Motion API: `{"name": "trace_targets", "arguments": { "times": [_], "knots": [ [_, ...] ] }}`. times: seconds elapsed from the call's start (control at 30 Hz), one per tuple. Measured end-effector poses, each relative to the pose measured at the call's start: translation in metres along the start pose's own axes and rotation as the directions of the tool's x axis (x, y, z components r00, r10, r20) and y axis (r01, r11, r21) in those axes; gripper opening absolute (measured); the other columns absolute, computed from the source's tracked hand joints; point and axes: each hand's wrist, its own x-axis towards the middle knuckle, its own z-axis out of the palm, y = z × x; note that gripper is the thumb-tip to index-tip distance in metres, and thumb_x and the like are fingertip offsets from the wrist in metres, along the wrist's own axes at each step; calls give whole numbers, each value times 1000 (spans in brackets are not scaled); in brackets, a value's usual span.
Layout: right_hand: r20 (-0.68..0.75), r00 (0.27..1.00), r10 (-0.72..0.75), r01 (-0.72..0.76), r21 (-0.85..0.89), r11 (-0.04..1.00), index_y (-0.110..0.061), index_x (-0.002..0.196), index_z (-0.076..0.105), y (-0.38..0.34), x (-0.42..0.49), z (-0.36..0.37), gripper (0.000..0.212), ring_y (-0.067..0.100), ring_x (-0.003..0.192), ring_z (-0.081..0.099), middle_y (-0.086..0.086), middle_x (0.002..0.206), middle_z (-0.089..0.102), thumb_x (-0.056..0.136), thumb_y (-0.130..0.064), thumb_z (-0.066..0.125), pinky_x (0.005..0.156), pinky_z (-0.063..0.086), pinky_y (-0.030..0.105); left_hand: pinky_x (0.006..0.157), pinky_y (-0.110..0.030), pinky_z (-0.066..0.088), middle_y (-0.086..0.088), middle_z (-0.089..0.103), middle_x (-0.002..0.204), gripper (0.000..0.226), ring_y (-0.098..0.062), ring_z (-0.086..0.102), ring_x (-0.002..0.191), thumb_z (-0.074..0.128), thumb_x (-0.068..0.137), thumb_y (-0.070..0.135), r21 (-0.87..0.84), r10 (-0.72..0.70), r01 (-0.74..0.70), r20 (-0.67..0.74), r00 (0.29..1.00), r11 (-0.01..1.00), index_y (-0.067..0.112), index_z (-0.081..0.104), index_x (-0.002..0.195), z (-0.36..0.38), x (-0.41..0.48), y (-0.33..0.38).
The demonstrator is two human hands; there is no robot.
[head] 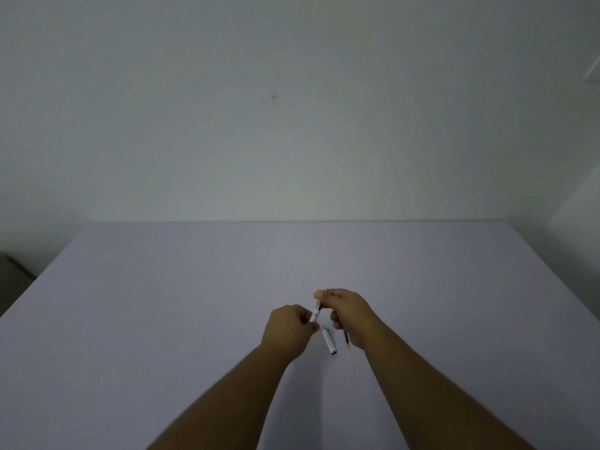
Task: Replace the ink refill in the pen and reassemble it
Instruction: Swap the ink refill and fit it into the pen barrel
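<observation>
My left hand grips the lower end of a silver pen barrel, held tilted above the table. My right hand pinches a thin dark refill that sticks out of the barrel's upper end; its metal tip shows above my fingers. A silver pen cap lies on the table between my wrists. Beside it, partly under my right hand, lies a second refill with a dark part, a yellow band and a clear tail.
The lilac table reaches back to a plain white wall. Its left edge drops off toward a dark floor corner. Both my forearms come in from the bottom edge.
</observation>
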Motion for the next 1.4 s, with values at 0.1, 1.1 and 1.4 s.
{"name": "trace_targets", "arguments": {
  "times": [0.1,1.1,1.4],
  "knots": [
    [-49,999,-16,10,-114,993,-11,80,65,-2,1,1,24,12,59,43,1,74,58,83,-34,66,58,39,26,52,-15,39,8,56,68,16,-5,50,58,67,83,25,7,16,-16,-3,1000,1000,13,70,93,0,1,2],
    [-73,996,58,-65,-98,993,-12,68,58,-14,-2,-8,27,14,53,39,2,67,53,81,-33,69,52,37,24,52,-15,36,6,59,75,17,-5,50,60,67,82,24,41,76,-76,11,997,996,14,69,95,-2,7,10],
    [-65,997,29,-39,-150,988,-13,71,61,-16,1,-8,25,13,56,42,4,78,62,81,-35,69,60,41,28,51,-15,35,9,56,69,15,-4,48,57,67,82,25,24,64,-64,-4,998,998,14,70,92,-3,7,10]
  ]
}}
